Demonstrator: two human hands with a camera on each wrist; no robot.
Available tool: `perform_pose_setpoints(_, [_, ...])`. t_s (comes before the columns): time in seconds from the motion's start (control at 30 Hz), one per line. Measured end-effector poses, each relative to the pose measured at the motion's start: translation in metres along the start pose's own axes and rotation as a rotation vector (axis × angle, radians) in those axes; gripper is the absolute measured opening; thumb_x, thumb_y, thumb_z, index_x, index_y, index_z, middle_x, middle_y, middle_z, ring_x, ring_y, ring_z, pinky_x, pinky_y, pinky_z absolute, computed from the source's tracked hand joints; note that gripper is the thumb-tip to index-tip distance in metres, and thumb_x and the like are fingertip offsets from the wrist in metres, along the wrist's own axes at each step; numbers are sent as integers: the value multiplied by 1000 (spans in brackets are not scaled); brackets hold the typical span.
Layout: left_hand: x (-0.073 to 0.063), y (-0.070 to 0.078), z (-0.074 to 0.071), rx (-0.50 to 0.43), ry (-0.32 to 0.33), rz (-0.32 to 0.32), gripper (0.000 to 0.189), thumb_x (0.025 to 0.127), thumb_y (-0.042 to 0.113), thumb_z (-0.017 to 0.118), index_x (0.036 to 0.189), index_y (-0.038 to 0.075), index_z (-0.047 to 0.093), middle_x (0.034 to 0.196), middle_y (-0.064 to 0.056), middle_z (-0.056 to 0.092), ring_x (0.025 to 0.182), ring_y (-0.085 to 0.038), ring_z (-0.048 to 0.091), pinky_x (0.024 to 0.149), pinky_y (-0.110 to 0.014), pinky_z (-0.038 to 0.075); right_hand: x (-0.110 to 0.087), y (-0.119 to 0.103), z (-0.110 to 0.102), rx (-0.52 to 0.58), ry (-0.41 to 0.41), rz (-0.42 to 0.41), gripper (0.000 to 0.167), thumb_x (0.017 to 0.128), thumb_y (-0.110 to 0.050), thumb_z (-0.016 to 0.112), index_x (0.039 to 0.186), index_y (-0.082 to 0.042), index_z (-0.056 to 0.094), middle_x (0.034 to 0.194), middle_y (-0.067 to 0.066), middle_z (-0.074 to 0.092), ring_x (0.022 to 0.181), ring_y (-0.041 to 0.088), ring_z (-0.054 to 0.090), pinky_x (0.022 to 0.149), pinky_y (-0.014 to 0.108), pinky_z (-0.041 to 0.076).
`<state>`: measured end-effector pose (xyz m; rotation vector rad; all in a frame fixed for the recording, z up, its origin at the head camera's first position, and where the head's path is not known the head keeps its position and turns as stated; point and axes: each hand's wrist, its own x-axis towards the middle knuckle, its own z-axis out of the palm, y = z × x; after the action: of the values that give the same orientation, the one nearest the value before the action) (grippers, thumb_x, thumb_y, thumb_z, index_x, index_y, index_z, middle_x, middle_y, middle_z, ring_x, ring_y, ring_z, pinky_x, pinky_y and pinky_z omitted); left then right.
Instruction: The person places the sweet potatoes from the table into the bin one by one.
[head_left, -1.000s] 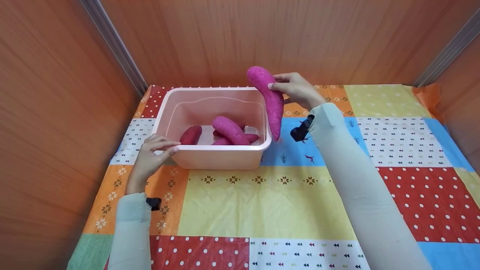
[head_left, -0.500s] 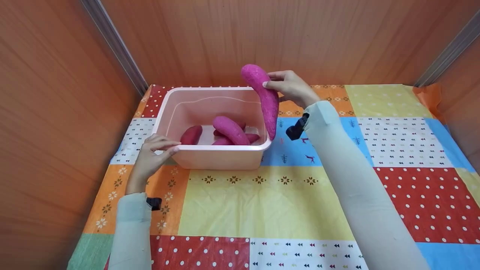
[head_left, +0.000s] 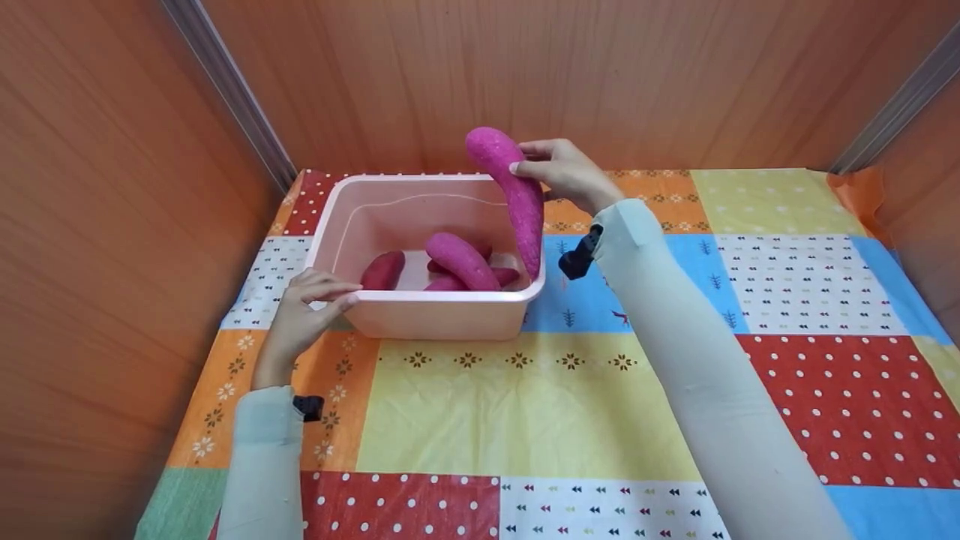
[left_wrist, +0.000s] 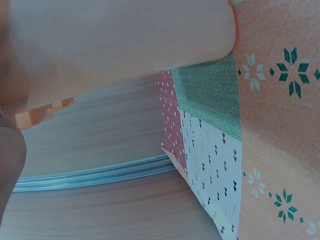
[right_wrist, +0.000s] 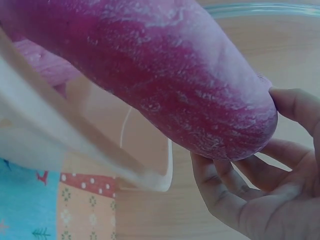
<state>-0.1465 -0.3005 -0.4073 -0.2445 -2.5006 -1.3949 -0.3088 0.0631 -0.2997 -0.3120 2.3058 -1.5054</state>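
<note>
A long, curved magenta sweet potato [head_left: 515, 191] is held by my right hand [head_left: 566, 172], thumb on its near side and fingers behind it. It slants with its thick end up, and its tapered end hangs just inside the right wall of a pink plastic bin [head_left: 435, 319]. In the right wrist view my fingers [right_wrist: 220, 190] lie around its thick end. My left hand [head_left: 300, 315] pinches the bin's rim at the front left corner. Inside the bin lie a dark red sweet potato [head_left: 383, 271] on the left and several overlapping ones, topped by a magenta one [head_left: 462, 261].
A patchwork-print cloth [head_left: 525, 412] covers the table under the bin. Wooden panels [head_left: 637, 82] stand behind and on both sides, joined by metal corner strips [head_left: 232, 97]. The bin stands close to the back panel.
My right hand has carried the sweet potato to the left, so its tapered end passed from outside the bin's right rim to just inside it. My left hand has not moved.
</note>
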Motion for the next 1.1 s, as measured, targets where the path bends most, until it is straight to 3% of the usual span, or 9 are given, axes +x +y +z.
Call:
perform_pose_setpoints(0.17, [0,0,0,2,2,-4,21,80,10,77,101,5,76,99,-12,70,101,-5,47,100,-38,29,3,-3,7,-6,-24,-12,58,90,-30,66,143,-19,45,133,4,54,113,21,57,90,34,53])
perform_pose_setpoints(0.4, [-7,35,-2,0,2,-2,20,81,1,74,100,-4,73,97,-24,67,98,-4,46,98,-36,30,6,-7,18,-33,-64,-35,58,91,-28,66,144,-19,45,134,4,54,113,20,57,90,35,53])
perform_pose_setpoints(0.47, [-7,36,-3,7,5,2,20,80,0,74,100,-5,73,96,-24,67,96,-4,46,97,-35,30,8,-8,21,-30,-79,-31,58,92,-27,65,144,-18,44,135,5,54,114,20,57,90,35,53])
perform_pose_setpoints(0.57, [-6,32,-3,8,3,-1,21,81,0,74,100,-7,72,97,-25,67,97,-4,46,98,-37,30,9,-9,25,-35,-96,-27,58,92,-26,65,145,-17,43,135,5,53,113,21,58,89,35,54])
perform_pose_setpoints(0.8, [-2,3,-2,7,2,-35,22,81,7,76,102,2,75,102,-18,69,104,-7,44,102,-43,30,10,-10,36,-90,-136,-56,60,92,-24,64,146,-14,41,138,6,52,111,21,60,87,34,54])
perform_pose_setpoints(1.1, [-2,0,-2,-9,-8,-20,21,82,17,77,102,9,76,98,-2,70,107,-10,47,103,-45,31,10,-10,47,-133,-178,-94,59,90,-26,67,144,-16,45,131,6,57,109,20,60,87,33,55])
